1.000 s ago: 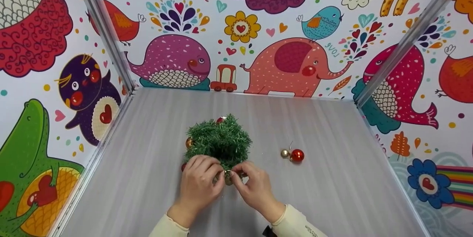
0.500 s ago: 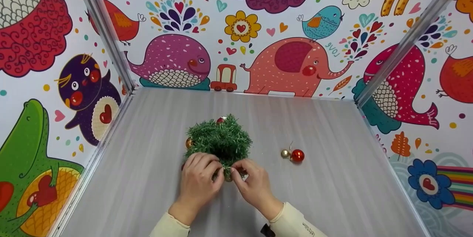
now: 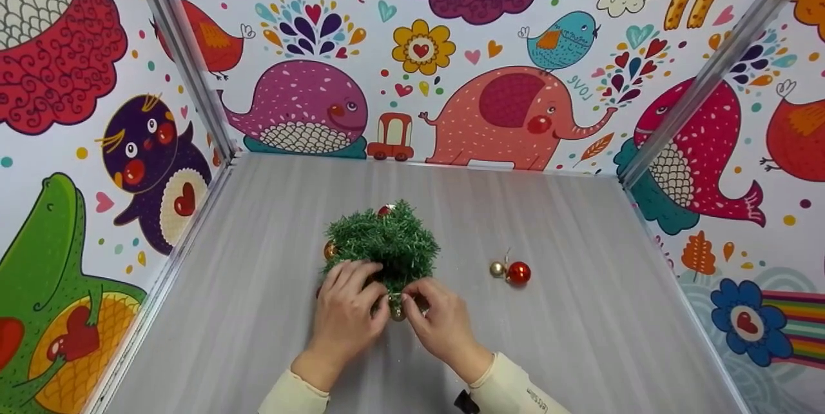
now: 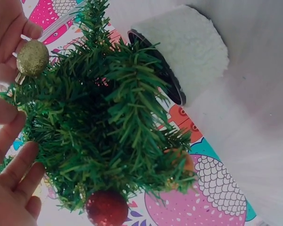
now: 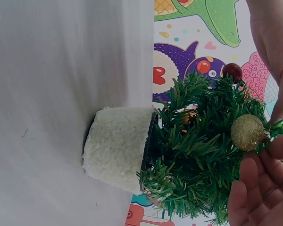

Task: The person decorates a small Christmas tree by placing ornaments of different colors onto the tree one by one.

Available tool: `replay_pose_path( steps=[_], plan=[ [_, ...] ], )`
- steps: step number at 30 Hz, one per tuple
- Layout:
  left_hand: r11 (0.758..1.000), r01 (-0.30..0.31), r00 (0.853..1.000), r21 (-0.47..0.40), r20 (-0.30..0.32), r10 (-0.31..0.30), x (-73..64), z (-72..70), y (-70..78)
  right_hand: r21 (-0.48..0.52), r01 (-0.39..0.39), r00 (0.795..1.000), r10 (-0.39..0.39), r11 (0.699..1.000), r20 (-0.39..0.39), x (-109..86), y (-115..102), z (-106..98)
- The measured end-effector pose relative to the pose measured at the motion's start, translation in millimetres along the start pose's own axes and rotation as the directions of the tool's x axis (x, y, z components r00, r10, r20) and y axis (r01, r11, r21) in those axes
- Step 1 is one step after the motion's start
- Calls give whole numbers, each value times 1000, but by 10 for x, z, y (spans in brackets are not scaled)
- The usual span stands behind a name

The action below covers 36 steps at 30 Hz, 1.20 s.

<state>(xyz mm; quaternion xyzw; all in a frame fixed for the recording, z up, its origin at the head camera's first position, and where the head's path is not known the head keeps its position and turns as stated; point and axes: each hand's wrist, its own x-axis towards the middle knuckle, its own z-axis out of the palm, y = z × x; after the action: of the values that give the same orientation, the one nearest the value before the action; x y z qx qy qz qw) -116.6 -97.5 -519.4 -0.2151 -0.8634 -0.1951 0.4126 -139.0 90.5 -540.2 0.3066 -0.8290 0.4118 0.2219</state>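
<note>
A small artificial Christmas tree [image 3: 387, 240] with green tinsel-like needles stands before me, its pot wrapped in fuzzy white cloth [image 5: 118, 146]. Red baubles [image 4: 107, 207] hang among its branches. At the near side, a gold glitter bauble [image 5: 248, 133] is between my hands. My left hand [image 3: 348, 311] pinches with thumb and index finger at a branch tip beside the bauble's cap; the other fingers are spread along the needles. My right hand [image 3: 446, 320] pinches by the bauble's top from the other side. Exactly what lies between the fingertips is partly hidden.
A shiny red bauble [image 3: 518, 273] and a small gold bauble [image 3: 497, 268] lie on the grey table [image 3: 580, 336], to the right of the tree. Walls printed with cartoon animals [image 3: 503, 117] enclose the back and sides, with metal posts [image 3: 184, 59] in the corners.
My left hand's outer fingers have lifted and spread slightly toward the tree. Both hands stay by the gold bauble, which has shifted only a little. The tree and loose baubles stay put.
</note>
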Motion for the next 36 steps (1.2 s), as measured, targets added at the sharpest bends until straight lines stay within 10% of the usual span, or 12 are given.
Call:
replay_pose_path(
  steps=[36],
  plan=[
    [996,-83,996,11,44,83,1,-40,-72,-52,12,998,-9,999,59,-38,30,21]
  ],
)
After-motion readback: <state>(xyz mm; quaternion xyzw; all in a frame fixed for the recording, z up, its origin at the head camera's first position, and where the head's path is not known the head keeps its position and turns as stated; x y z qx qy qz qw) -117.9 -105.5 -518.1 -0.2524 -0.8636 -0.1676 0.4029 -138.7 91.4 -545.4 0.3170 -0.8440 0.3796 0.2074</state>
